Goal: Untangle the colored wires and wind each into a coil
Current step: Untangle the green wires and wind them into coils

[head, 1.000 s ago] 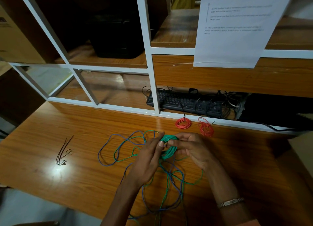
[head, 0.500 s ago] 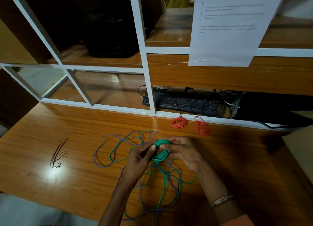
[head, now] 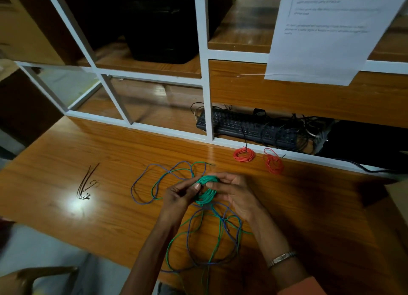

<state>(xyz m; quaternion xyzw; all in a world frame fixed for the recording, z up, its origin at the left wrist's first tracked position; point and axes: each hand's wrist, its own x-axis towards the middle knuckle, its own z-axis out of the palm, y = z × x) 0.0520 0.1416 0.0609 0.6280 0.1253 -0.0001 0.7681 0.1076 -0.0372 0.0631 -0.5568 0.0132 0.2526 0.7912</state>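
Where the two hands meet above the wooden desk (head: 66, 162), a partly wound green wire coil (head: 206, 189) is held between them: left hand (head: 180, 195) with fingers curled, thumb tip pressed to the coil's left edge; right hand (head: 237, 192) with thumb and fingers curled round its right side. Fingertips behind the coil are hidden.

Loose green wire (head: 171, 246) and blue wire (head: 141, 179), still intertwined, trail from the coil left across the desk and down toward the near edge, where they are cut off by the frame.

Two finished red wire coils (head: 244, 155) (head: 273, 164) lie near each other by the white shelf frame (head: 206, 95), the left one touched by a dark cord.

Black cable ties (head: 86, 184), bundled, lie well to the left.

Black keyboard (head: 249, 128), partly hidden by the frame post; cables tangled at its right end, hard to separate.

Printed paper sheet (head: 326, 34) hangs from the shelf; text blurred, unreadable.

Metal bracelet (head: 281, 258) on the right wrist.
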